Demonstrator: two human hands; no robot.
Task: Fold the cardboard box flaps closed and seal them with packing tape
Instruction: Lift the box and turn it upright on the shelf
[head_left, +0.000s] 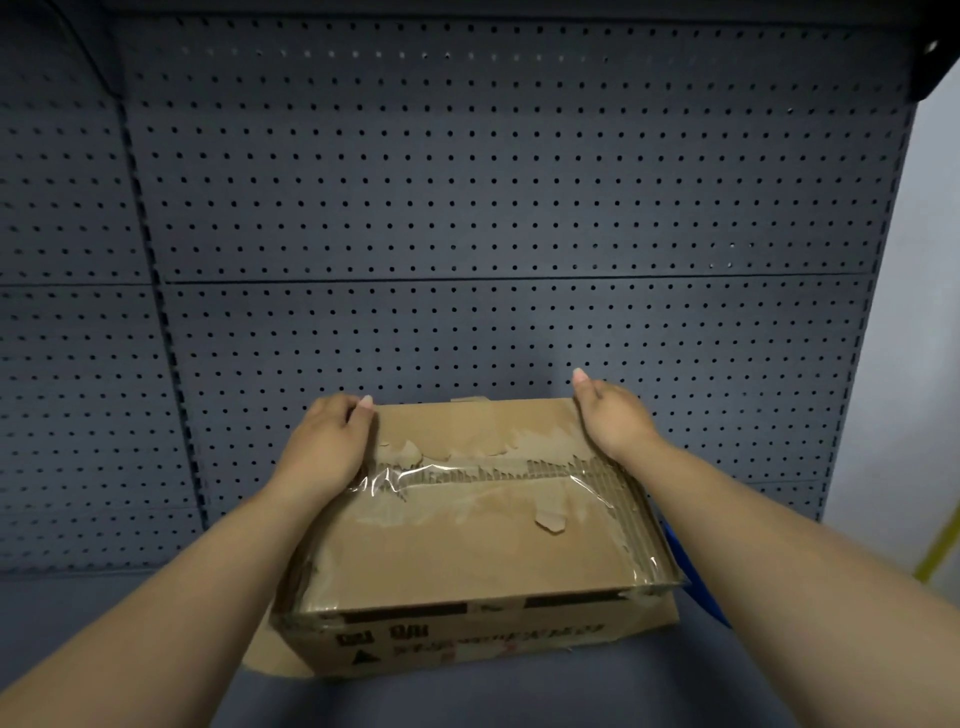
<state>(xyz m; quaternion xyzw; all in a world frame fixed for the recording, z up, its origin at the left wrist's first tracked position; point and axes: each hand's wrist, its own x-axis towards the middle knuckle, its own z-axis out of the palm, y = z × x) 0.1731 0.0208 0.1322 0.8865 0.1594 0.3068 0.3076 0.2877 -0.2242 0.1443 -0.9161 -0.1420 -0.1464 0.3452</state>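
A worn brown cardboard box (467, 551) stands on a dark shelf, its top flaps folded flat. Clear packing tape (488, 480) runs along the seam between the flaps, wrinkled at its left end, and the paper around it is torn. My left hand (327, 441) grips the box's far left corner, fingers curled over the edge. My right hand (613, 415) holds the far right corner the same way. No tape roll shows.
A dark blue pegboard wall (467, 208) rises right behind the box. A loose flap of cardboard (275, 654) pokes out under the box at the lower left. A blue object (696, 582) lies beside the box on the right, and a yellow strip (940, 545) is further right.
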